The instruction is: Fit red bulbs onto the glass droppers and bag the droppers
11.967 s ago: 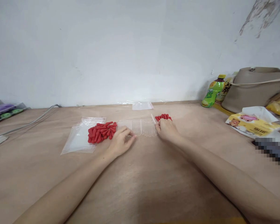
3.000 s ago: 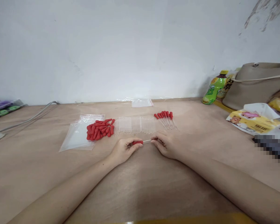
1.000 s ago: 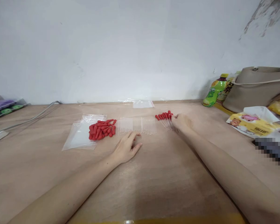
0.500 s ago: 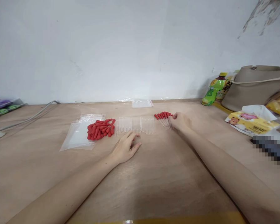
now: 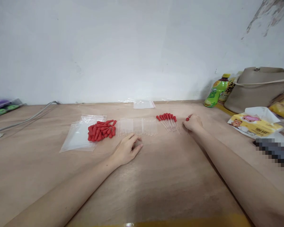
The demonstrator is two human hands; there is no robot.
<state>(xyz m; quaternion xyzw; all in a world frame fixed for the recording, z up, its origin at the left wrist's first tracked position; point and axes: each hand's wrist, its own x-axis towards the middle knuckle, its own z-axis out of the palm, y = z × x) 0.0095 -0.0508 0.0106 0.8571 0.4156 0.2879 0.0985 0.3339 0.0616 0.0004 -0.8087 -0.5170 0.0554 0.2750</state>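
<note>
My right hand (image 5: pixel 193 123) is closed around a dropper, whose red bulb (image 5: pixel 187 119) pokes out at the fingertips; most of its thin tube is hidden. Just left of that hand, several assembled droppers (image 5: pixel 168 117) with red bulbs and clear tubes lie fanned out. My left hand (image 5: pixel 129 148) rests on the table with thumb and fingers apart, holding nothing. Beyond its fingertips is a row of clear glass tubes (image 5: pixel 137 126). To the left of the tubes, loose red rubber bulbs (image 5: pixel 101 130) are heaped partly over a clear plastic bag (image 5: pixel 77 137).
A small zip bag (image 5: pixel 144 104) lies by the wall. On the right stand a green drink bottle (image 5: pixel 216 91), a taupe handbag (image 5: pixel 257 88), a tissue pack (image 5: pixel 254 123) and a pixelated dark object (image 5: pixel 274 153). A grey cable (image 5: pixel 38 115) runs along the left.
My right hand has moved right, away from the fanned droppers, with a dropper in its fingers. The fan's right end is now uncovered. My left hand has stayed put.
</note>
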